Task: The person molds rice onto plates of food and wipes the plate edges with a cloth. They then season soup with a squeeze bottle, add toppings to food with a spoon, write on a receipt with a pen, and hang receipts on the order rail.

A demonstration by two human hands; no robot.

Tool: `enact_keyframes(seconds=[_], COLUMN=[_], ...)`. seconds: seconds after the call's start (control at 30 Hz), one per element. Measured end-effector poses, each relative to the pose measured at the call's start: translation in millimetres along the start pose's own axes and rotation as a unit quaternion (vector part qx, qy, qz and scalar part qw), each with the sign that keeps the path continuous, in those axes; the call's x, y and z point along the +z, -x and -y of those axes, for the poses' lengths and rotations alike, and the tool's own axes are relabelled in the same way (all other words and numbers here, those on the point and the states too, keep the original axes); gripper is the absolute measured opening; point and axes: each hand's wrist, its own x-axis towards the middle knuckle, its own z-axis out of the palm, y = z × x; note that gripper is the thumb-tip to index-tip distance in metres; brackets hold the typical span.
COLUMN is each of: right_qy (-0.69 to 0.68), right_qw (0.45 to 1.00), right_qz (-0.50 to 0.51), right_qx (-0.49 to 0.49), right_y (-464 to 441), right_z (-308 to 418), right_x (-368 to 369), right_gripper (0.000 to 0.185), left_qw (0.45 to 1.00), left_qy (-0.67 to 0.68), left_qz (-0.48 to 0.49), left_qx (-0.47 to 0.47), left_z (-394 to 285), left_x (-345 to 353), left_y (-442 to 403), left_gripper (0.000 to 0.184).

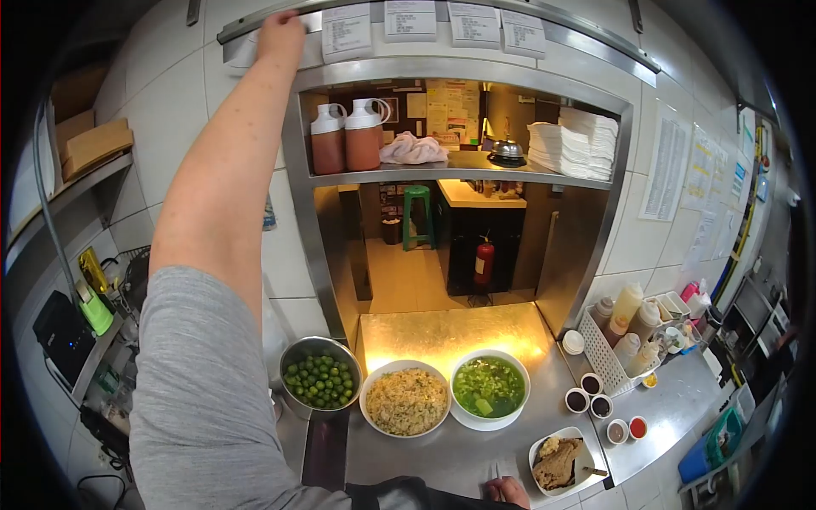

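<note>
My left hand (281, 36) reaches up to the metal ticket rail (586, 42) on the wall, its fingers curled against the rail; what they pinch, if anything, is hidden. A white slip (242, 53) hangs just beside the wrist. Low at the counter's front edge, my right hand (508, 491) is closed around a fork (495, 471), tines pointing away from me. Ahead of it stand a bowl of fried rice (405, 399) and a bowl of green soup (489, 387) on a saucer. To its right is a white dish with brown meat (558, 466).
Several printed order slips (410, 20) hang along the rail. A steel bowl of green limes (320, 380) stands left on the counter. Small sauce cups (601, 406) and a basket of squeeze bottles (625, 327) sit right. The pass-through shelf (459, 161) carries jugs, napkins and a bell.
</note>
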Motion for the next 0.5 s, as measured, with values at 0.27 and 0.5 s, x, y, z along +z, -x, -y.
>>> enact_keyframes(seconds=[0.27, 0.5], right_qy=[0.225, 0.388], right_qw=[0.948, 0.846], right_qz=[-0.112, -0.151], right_qx=[-0.193, -0.332], right_y=[11, 8], right_z=[20, 14], right_x=[32, 29], right_gripper=[0.004, 0.003], left_qw=[0.98, 0.893], left_qy=[-0.075, 0.177], left_qz=[-0.163, -0.199], left_qx=[-0.088, -0.364], left_z=[34, 62], left_x=[-60, -94], left_y=[8, -16], left_gripper=[0.042, 0.054])
